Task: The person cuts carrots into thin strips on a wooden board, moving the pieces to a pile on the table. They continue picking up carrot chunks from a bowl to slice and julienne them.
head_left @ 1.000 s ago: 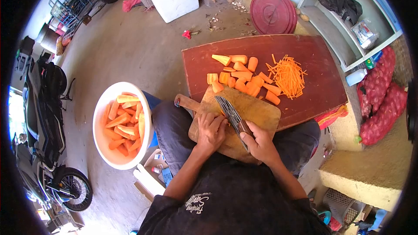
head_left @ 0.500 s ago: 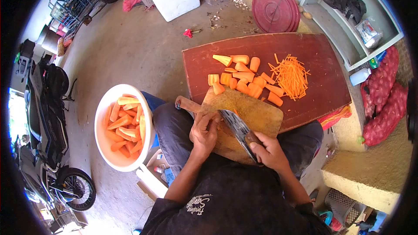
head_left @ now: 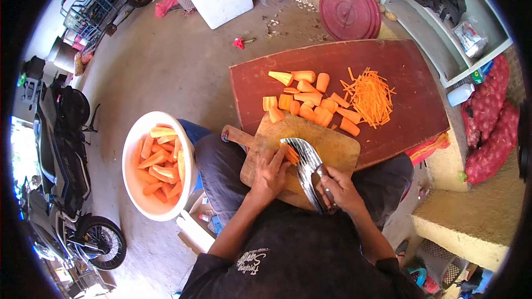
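Observation:
My right hand (head_left: 341, 189) is closed round the dark handle of a broad-bladed knife (head_left: 306, 167). The blade lies over the wooden cutting board (head_left: 338, 150), which rests across my lap and against the red board. My left hand (head_left: 269, 174) presses its fingers onto a cut piece of carrot (head_left: 291, 155), right beside the blade's edge. Beyond the cutting board, chunks of peeled carrot (head_left: 308, 98) lie on the red board (head_left: 407, 77). A pile of thin carrot strips (head_left: 370, 97) sits to their right.
On my left, a white tub (head_left: 126, 161) holds many peeled carrots (head_left: 160, 160). A motorcycle (head_left: 64, 149) stands farther left. Red net sacks (head_left: 490, 144) and a pale shelf (head_left: 415, 27) are at the right. A white box (head_left: 221, 3) and a round red lid (head_left: 349, 11) are ahead.
My left hand has shifted right and lower on the cutting board. The knife's blade has turned to show more of its flat side, and the carrot under my fingers is now visible.

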